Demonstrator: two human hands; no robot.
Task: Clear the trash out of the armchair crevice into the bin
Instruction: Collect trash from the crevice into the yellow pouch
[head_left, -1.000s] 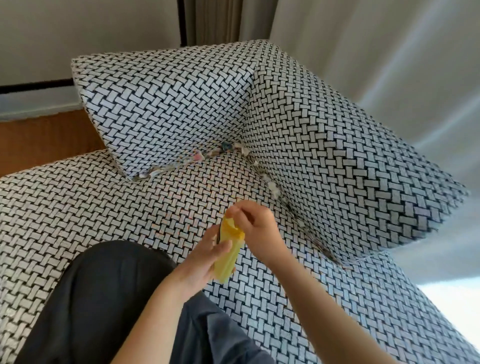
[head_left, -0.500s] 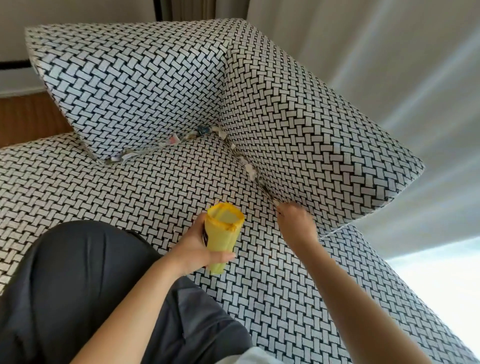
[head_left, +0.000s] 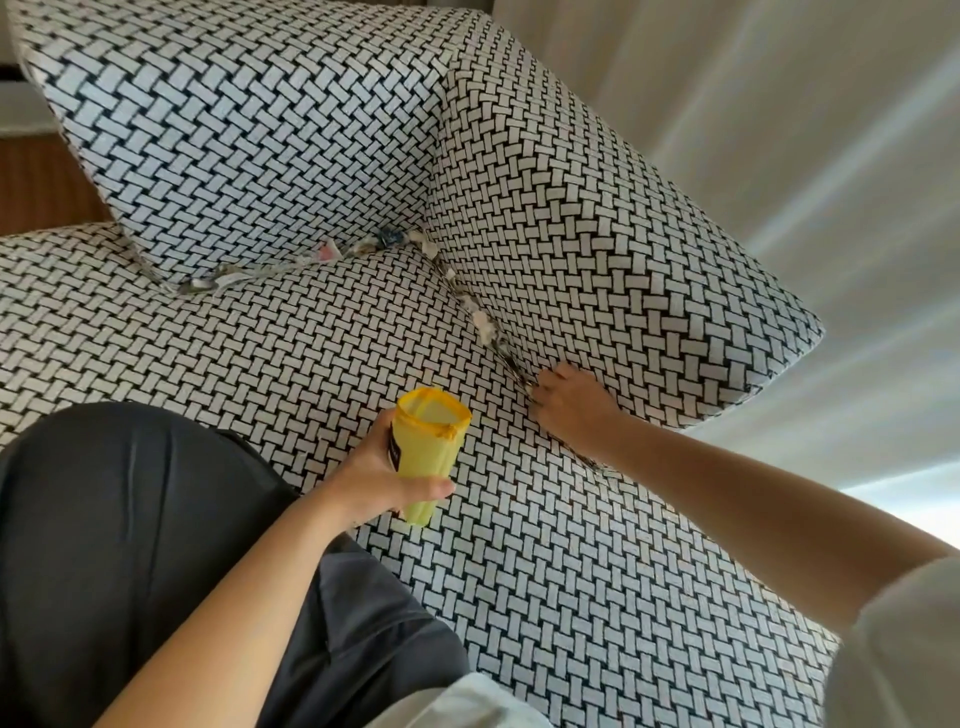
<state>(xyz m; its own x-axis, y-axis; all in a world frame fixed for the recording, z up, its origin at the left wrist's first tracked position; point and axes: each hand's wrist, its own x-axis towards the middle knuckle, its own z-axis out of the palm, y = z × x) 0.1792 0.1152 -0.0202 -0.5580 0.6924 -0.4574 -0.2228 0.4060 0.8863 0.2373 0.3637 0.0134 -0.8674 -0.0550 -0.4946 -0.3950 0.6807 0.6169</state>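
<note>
Two runs of trash (head_left: 485, 325) sit wedged in the armchair crevice (head_left: 511, 364), beyond the bin (head_left: 428, 447). Your left hand (head_left: 374, 475) grips the bin; your right hand (head_left: 569, 402), just beyond it, curls at the crevice, whether on trash I cannot tell. Pinch loosely and it could drop short of the bin.

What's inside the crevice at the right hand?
White crumpled scraps sit wedged in the crevice beyond the right hand, which digs into it. Anything deeper is covered by the cushions. The left hand holds the yellow bin.
</note>
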